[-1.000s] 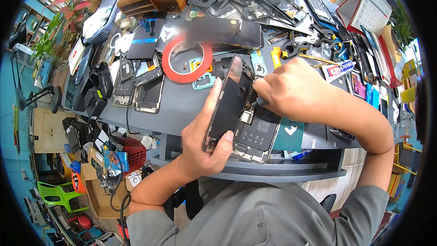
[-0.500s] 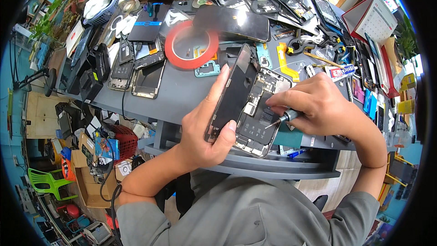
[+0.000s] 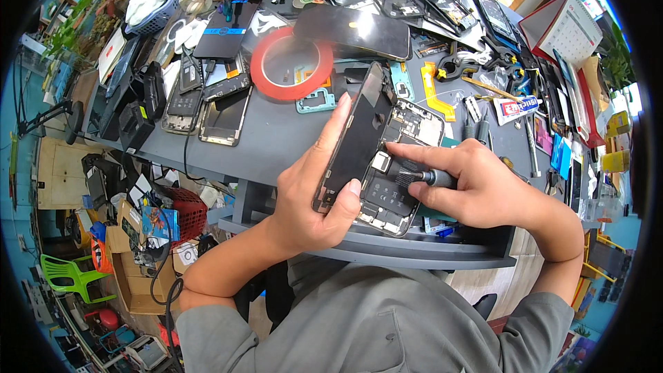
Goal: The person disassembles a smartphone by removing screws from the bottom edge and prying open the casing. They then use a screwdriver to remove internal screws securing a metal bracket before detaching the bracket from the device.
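Observation:
An opened smartphone [image 3: 385,197] lies tilted above the desk's front edge, its dark battery and circuit board exposed. My left hand [image 3: 304,200] grips the raised phone screen [image 3: 353,139] along its left side, thumb on the inner face and index finger stretched up the outer edge. A grey-handled screwdriver [image 3: 439,178] is held in my right hand [image 3: 476,185], between the thumb and the curled fingers. The right index finger reaches out to the board, its tip at the inner edge beside the screen. The screwdriver's tip is hard to make out over the battery.
Red-rimmed tape roll [image 3: 262,65] and a black phone panel [image 3: 356,33] lie behind the phone. Phone parts [image 3: 431,3] pile up at the back. Pliers [image 3: 459,65] and a white tube [image 3: 514,108] sit to the right. An open drawer [image 3: 414,252] is below.
My right index finger has stretched out to the board's inner edge. The screwdriver has turned in the hand, its tip swinging away from the battery's right edge. The left hand stays nearly still.

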Tool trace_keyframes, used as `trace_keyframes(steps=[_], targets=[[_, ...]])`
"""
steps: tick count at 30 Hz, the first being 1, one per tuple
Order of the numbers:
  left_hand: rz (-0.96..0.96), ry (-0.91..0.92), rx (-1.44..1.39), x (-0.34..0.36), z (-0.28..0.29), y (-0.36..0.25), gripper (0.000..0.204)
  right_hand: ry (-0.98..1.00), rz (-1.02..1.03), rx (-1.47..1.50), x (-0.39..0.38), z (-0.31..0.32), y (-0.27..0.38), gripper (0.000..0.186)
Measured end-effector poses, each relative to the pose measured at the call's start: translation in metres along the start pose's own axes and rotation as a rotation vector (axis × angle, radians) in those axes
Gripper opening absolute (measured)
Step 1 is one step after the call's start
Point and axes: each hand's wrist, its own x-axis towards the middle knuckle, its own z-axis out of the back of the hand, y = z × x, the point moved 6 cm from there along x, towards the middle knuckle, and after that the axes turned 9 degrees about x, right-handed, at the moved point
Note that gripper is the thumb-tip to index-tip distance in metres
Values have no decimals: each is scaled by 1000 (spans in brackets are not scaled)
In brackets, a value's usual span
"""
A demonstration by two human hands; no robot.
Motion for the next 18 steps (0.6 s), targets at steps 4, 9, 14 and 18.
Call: trace_keyframes(steps=[4, 9, 14, 18], targets=[[36, 34, -20, -1, 0, 1, 80, -14, 107, -63, -1, -7, 4, 60], [5, -4, -15, -1, -1, 2, 80, -11, -70, 12, -1, -4, 6, 58], [-6, -10, -28, -1, 0, 3, 82, -29, -330, 639, 1, -4, -19, 53], [-8, -9, -26, 0, 0, 2, 81, -44, -384, 1021, 6, -5, -28, 40]])
